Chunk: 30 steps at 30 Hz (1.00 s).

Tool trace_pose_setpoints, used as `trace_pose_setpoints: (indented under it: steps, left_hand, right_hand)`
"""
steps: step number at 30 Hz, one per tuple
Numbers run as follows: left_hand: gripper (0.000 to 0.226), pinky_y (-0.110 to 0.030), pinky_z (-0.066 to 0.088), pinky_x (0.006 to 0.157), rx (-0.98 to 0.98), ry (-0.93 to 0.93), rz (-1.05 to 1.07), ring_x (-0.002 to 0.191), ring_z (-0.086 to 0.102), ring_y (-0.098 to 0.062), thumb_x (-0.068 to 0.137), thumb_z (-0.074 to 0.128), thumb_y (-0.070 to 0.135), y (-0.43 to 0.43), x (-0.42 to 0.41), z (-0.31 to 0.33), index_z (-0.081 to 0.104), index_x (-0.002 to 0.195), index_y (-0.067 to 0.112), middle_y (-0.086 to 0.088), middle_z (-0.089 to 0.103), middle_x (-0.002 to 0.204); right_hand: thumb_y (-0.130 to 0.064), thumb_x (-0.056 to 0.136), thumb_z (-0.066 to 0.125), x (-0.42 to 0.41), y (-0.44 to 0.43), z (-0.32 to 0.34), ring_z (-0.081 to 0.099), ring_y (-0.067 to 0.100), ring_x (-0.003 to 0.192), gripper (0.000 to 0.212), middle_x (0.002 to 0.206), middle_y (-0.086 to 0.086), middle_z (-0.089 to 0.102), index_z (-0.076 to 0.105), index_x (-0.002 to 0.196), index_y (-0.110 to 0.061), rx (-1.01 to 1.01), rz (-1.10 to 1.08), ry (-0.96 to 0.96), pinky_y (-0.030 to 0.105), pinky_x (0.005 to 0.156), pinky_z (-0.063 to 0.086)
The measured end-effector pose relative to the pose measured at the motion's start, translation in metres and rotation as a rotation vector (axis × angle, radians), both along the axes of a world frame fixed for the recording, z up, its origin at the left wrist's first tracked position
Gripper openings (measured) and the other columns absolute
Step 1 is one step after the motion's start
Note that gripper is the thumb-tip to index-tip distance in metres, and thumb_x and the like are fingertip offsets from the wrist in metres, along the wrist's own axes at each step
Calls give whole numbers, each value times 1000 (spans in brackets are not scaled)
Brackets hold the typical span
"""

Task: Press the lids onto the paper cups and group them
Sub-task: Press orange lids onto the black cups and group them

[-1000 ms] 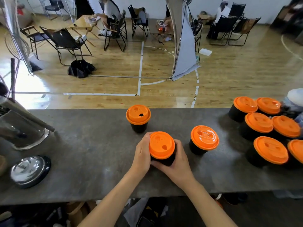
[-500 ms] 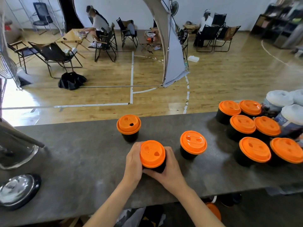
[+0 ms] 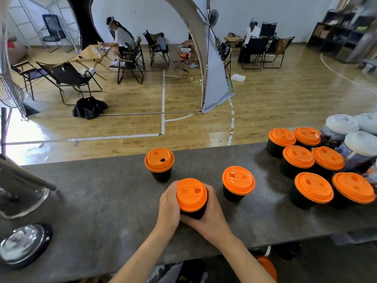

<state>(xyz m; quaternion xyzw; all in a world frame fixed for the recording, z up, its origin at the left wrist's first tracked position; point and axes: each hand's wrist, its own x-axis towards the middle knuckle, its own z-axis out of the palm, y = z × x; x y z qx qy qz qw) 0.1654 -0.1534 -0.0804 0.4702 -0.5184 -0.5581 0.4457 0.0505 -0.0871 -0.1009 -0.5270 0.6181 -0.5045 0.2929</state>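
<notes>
I have my left grip (image 3: 169, 204) and right grip (image 3: 211, 218) both clamped around the black paper cup (image 3: 192, 213), its orange lid (image 3: 191, 194) on top, near the middle of the bench's (image 3: 98, 201) front edge, with six lidded cups (image 3: 298, 157) clustered toward the right end.

Matt orange plastic lid (image 3: 191, 194) caps a black paper cup (image 3: 192, 213) on the mottled grey stone-like counter (image 3: 102, 197).
</notes>
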Motion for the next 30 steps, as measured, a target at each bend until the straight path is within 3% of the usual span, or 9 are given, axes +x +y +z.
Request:
trace_pose_setpoints:
  steps: [3,7,11,19,24,27,30]
  left_hand:
    - [43,-11,51,80,-29,35,68,97,72,-5,110,34,30,9,-3,-4,75,104,21,7,78,100]
    - [43,-24,53,87,62,17,-20,100,73,-11,111,38,28,-6,0,1,79,100,22,3,80,102]
    - [50,-9,50,76,89,37,-90,93,74,-7,112,36,28,-12,3,6,81,91,21,3,80,96]
    - [45,-7,49,76,51,55,76,93,71,-2,113,33,25,6,-4,-1,76,101,19,12,79,94]
    - [47,-14,50,78,115,8,-41,94,73,-7,113,34,28,-7,1,9,78,100,16,5,80,97]
    - [47,-9,49,69,187,-15,-135,86,74,-1,111,37,34,-15,5,17,79,95,19,8,80,92]
    - [46,-5,47,66,176,-3,-81,83,72,2,111,38,30,-11,3,16,79,91,21,12,80,88]
  right_hand:
    - [-58,60,95,-2,0,-1,58,-6,120,82,127,-33,56,40,121,-51,22,-42,1,8,95,44]
    - [-44,62,96,-4,-1,-5,61,-5,118,78,125,-31,60,46,122,-43,19,-51,19,9,95,44]
    - [-37,67,92,-4,-1,-5,58,-1,124,78,128,-27,58,46,130,-41,6,-26,40,11,99,44]
    - [-51,63,95,-4,0,-1,56,-11,122,82,128,-28,60,46,128,-45,58,-21,1,5,96,42]
    - [-44,63,95,-6,-1,-4,56,-12,121,79,126,-39,57,47,126,-45,76,-16,4,4,94,42]
    - [-41,67,92,-6,0,-3,54,-11,123,76,127,-38,56,46,126,-48,77,17,31,4,97,40]
    - [-46,68,94,-3,0,-2,55,-7,124,79,129,-32,56,45,129,-45,58,13,37,6,98,40]
